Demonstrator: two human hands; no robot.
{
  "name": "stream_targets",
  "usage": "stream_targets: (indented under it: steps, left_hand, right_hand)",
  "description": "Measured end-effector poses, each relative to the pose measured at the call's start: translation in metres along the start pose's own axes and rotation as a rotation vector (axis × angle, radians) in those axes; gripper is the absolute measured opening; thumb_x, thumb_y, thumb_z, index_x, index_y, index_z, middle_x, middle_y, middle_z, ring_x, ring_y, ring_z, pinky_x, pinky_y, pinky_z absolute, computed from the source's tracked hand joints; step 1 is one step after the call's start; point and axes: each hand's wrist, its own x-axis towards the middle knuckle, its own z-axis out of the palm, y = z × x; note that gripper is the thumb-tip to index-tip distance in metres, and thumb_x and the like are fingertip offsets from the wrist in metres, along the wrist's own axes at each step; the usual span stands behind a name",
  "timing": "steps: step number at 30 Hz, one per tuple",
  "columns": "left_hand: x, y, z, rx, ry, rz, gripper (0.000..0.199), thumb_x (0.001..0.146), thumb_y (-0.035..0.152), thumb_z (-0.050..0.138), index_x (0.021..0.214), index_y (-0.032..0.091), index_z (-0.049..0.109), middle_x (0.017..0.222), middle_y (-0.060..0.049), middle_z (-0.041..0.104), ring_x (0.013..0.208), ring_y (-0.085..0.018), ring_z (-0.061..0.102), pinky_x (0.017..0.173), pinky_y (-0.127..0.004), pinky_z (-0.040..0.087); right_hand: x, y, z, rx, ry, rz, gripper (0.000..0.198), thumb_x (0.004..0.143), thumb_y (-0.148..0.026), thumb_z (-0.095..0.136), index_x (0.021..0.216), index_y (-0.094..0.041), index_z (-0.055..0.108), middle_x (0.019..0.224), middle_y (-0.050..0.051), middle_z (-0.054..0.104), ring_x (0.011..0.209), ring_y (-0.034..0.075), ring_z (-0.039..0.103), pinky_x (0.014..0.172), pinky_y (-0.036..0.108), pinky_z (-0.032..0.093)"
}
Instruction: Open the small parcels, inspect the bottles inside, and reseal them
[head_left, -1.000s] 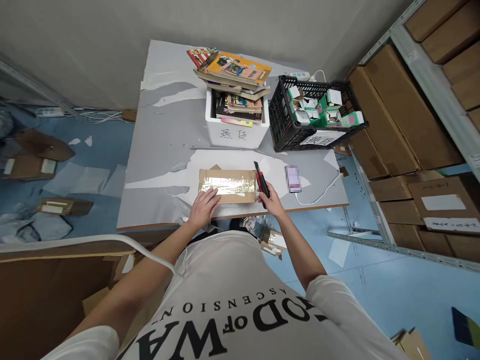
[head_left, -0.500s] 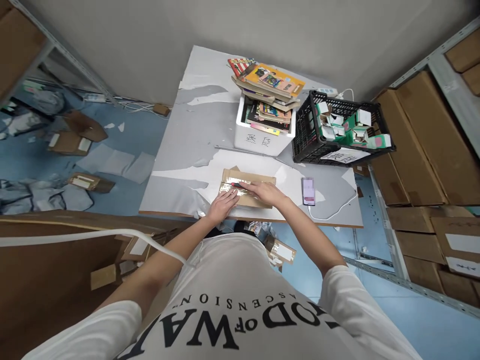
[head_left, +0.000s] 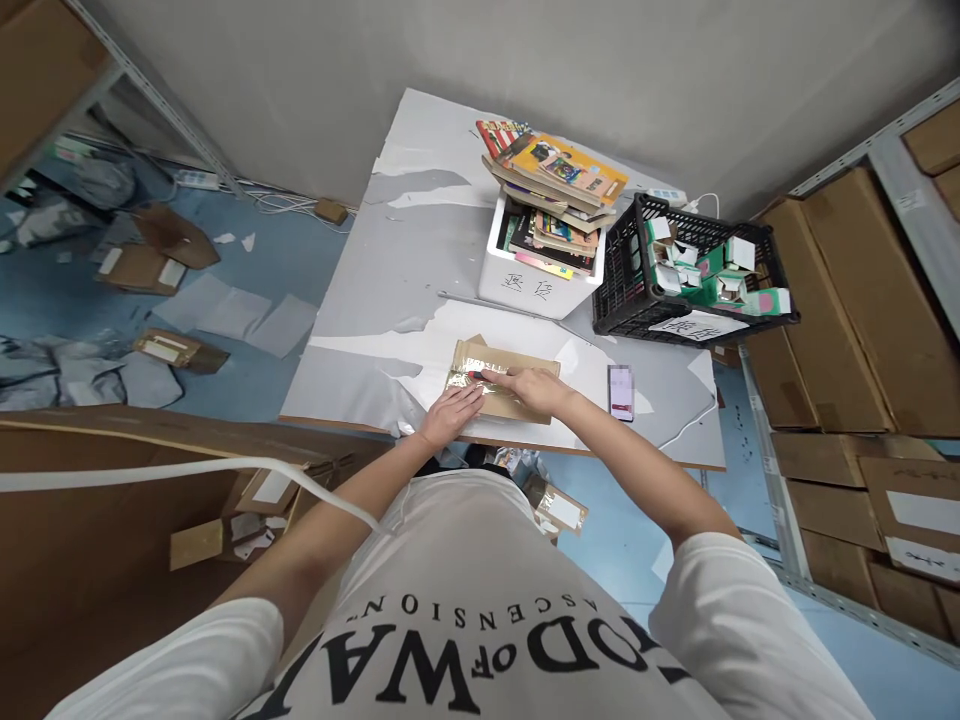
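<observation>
A flat brown cardboard package point(head_left: 517, 402) with shiny clear tape lies near the front edge of the table. My left hand point(head_left: 453, 412) rests flat on its lower left corner, fingers stretched out and holding nothing. In my right hand point(head_left: 534, 387) is a small red-and-black cutter point(head_left: 475, 375), the index finger pressed along it. Its tip points left over the taped part of the package; whether the blade is in the tape is too small to tell. Most of the handle is hidden under the fingers.
Behind the package stand a white bin point(head_left: 529, 287) heaped with books and a black crate point(head_left: 637, 325) of small boxes. A phone point(head_left: 620, 392) on a cable lies to the right. Shelves with cartons point(head_left: 832, 365) flank the table, and a big open cardboard box point(head_left: 90, 540) is at lower left.
My right index finger has straightened along the cutter, the other fingers curling in more. My left hand stays on the package. The whole view has shifted slightly.
</observation>
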Motion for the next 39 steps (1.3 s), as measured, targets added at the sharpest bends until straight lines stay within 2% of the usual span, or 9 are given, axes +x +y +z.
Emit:
stream_targets:
  steps: [9,13,20,23,27,30,34,39]
  left_hand:
    - [-0.001,-0.011,0.008,-0.023,0.056,0.055,0.034,0.097,0.021,0.042,0.127,0.018,0.058,0.126,-0.011,0.064,0.128,-0.021,0.052,0.105,-0.044,0.045]
    - [-0.001,-0.013,0.01,-0.036,0.057,0.065,0.033,0.097,0.022,0.042,0.126,0.018,0.058,0.124,-0.011,0.065,0.126,-0.02,0.054,0.105,-0.043,0.046]
    - [-0.001,-0.007,0.007,0.011,0.043,0.048,0.032,0.097,0.023,0.042,0.122,0.017,0.061,0.123,-0.011,0.066,0.124,-0.021,0.056,0.104,-0.042,0.046]
    - [-0.001,-0.007,0.008,0.026,0.042,0.046,0.032,0.097,0.023,0.041,0.123,0.017,0.06,0.124,-0.011,0.066,0.124,-0.022,0.055,0.103,-0.043,0.047]
    - [-0.001,-0.009,0.01,0.025,0.039,0.029,0.033,0.097,0.024,0.04,0.124,0.018,0.059,0.124,-0.012,0.065,0.124,-0.022,0.055,0.103,-0.044,0.046]
    - [-0.001,-0.009,0.012,0.011,0.025,0.017,0.035,0.097,0.024,0.039,0.125,0.019,0.059,0.123,-0.012,0.066,0.124,-0.023,0.055,0.103,-0.045,0.046]
    - [0.001,-0.007,0.011,0.01,-0.002,0.029,0.036,0.097,0.025,0.038,0.127,0.02,0.058,0.124,-0.012,0.065,0.124,-0.024,0.055,0.103,-0.045,0.045]
    - [0.003,-0.005,0.009,0.039,-0.028,0.028,0.036,0.097,0.025,0.038,0.125,0.02,0.06,0.123,-0.012,0.066,0.123,-0.024,0.056,0.102,-0.045,0.045]
  right_hand:
    - [0.006,0.001,0.003,-0.02,0.005,0.038,0.063,0.094,-0.016,0.036,0.15,-0.041,0.02,0.115,0.009,0.062,0.094,0.023,0.065,0.078,0.031,0.044]
    - [0.002,0.004,0.007,-0.012,0.009,0.049,0.063,0.094,-0.015,0.035,0.15,-0.043,0.021,0.121,0.009,0.061,0.095,0.024,0.066,0.079,0.033,0.044]
    - [-0.009,0.002,-0.004,-0.091,-0.093,0.076,0.066,0.092,-0.012,0.039,0.15,-0.04,0.023,0.116,0.011,0.063,0.095,0.025,0.066,0.076,0.033,0.045]
    - [-0.028,0.015,-0.007,-0.142,-0.134,0.128,0.068,0.089,-0.008,0.039,0.149,-0.038,0.028,0.11,0.012,0.066,0.092,0.025,0.067,0.073,0.032,0.045]
    - [-0.076,0.047,-0.003,-0.155,-0.178,0.245,0.072,0.085,-0.004,0.041,0.147,-0.041,0.032,0.105,0.012,0.067,0.086,0.026,0.068,0.07,0.033,0.045]
    - [-0.108,0.062,0.003,-0.179,-0.204,0.314,0.077,0.084,-0.001,0.039,0.147,-0.043,0.029,0.102,0.01,0.067,0.082,0.024,0.068,0.069,0.031,0.043]
    - [-0.127,0.064,0.009,-0.188,-0.198,0.324,0.081,0.082,0.001,0.037,0.148,-0.045,0.023,0.1,0.009,0.066,0.077,0.022,0.067,0.067,0.031,0.042]
    - [-0.146,0.071,0.026,-0.145,-0.105,0.304,0.082,0.083,0.0,0.036,0.148,-0.047,0.022,0.1,0.008,0.065,0.068,0.018,0.065,0.063,0.028,0.04]
